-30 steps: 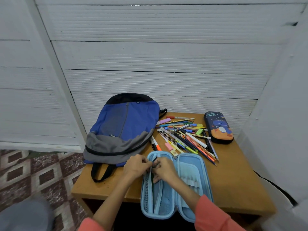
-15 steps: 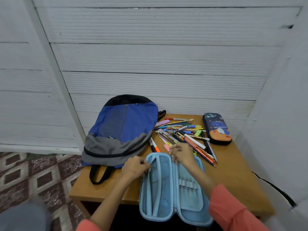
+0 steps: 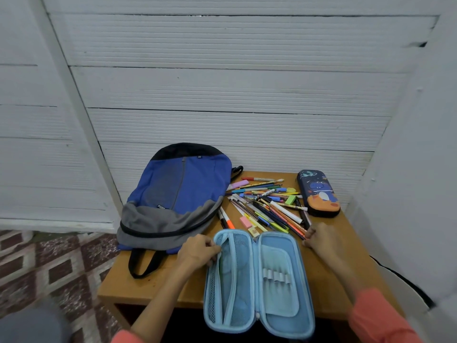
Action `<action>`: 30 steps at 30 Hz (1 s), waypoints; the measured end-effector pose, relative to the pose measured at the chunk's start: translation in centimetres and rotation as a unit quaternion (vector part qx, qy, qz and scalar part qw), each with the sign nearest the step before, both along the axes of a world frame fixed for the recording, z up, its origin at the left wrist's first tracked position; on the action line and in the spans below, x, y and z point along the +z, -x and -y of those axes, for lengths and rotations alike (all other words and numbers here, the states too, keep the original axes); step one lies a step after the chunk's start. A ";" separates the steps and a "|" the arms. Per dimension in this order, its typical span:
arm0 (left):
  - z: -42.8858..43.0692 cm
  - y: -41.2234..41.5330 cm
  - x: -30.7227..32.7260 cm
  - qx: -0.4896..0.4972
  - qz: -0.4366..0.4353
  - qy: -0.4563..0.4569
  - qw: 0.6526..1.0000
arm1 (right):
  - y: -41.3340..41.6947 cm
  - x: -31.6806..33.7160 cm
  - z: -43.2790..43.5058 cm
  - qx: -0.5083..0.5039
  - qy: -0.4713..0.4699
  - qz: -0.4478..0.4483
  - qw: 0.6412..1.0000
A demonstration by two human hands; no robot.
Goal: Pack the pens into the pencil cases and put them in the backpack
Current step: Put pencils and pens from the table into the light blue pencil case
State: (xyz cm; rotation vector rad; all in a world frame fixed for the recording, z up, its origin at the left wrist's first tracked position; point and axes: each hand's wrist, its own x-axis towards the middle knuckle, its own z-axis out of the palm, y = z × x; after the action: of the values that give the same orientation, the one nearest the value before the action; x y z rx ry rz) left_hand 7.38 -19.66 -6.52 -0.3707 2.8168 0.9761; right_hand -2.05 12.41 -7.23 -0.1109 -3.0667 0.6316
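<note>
A light blue pencil case (image 3: 259,283) lies open at the table's near edge, with a mesh pocket on its left half and elastic loops on its right half. My left hand (image 3: 197,251) grips the case's left rim near the top. To the right of the case, my right hand (image 3: 321,240) pinches the near ends of pens at the edge of the pen pile (image 3: 267,206). The blue and grey backpack (image 3: 178,196) lies flat on the left, its zipper closed. A second, dark blue pencil case (image 3: 319,193) with a cartoon print lies closed at the back right.
The small wooden table (image 3: 329,280) stands against a white ribbed wall. A white panel rises close on the right. The patterned floor shows beyond the table's left edge. The backpack's black strap (image 3: 141,266) loops toward the front left corner.
My right hand has left the open case and moved right and back to the near edge of the pen pile. My left hand stays on the case's left rim.
</note>
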 end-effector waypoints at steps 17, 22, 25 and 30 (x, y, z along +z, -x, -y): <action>0.3 0.0 -0.5 -0.003 -0.008 -0.023 1.000 | -0.5 2.8 1.8 0.002 0.356 -0.171 0.919; 0.2 0.0 -0.4 0.002 -0.008 -0.026 1.000 | -2.0 6.7 4.4 0.017 0.502 -0.270 0.822; 0.1 0.0 -0.4 0.006 -0.011 -0.023 1.000 | -3.0 7.7 6.5 0.043 0.556 -0.237 0.796; 0.1 0.2 -0.4 0.009 -0.008 -0.020 1.000 | -3.4 5.3 9.9 0.059 0.534 0.004 0.843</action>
State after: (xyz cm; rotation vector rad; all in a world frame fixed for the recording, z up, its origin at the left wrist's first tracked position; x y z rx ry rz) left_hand 7.22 -19.80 -6.95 -0.3860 2.8077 1.0416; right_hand 1.36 2.52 -1.90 0.0791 -2.3076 2.2209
